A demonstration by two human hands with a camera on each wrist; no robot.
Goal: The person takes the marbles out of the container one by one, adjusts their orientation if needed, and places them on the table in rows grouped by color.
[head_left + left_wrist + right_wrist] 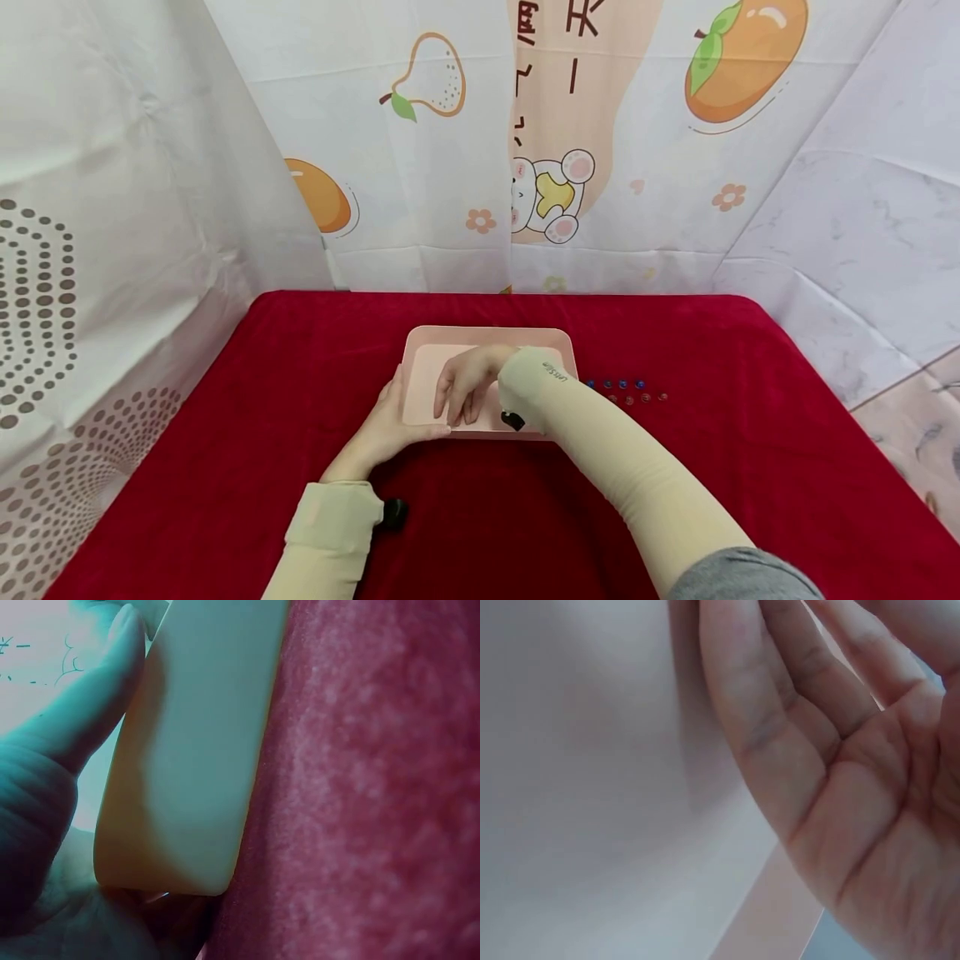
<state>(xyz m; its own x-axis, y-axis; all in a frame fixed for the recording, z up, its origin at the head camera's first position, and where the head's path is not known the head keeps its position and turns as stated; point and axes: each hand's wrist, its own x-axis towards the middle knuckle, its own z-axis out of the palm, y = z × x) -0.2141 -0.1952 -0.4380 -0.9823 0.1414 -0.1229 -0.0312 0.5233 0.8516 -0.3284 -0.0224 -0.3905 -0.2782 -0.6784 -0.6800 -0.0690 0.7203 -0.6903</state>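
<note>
A shallow pink rectangular tray [488, 335] with rounded corners lies on the red cloth. My left hand [386, 427] holds its near left corner, with the thumb along the front rim and the fingers against the left side. The left wrist view shows the thumb [97, 694] at the rim and the palm round the corner of the tray [199, 765]. My right hand [472, 379] reaches down inside the tray, fingers loosely bent towards its floor. In the right wrist view the palm [877, 817] faces the camera with nothing in it; the fingertips are out of frame.
Small round blue pieces [623, 384] lie in a row right of the tray, with a row of small clear or reddish pieces [646, 398] just nearer; my right forearm partly covers both rows. Behind the red-covered table [315, 350] hangs a printed curtain [420, 183].
</note>
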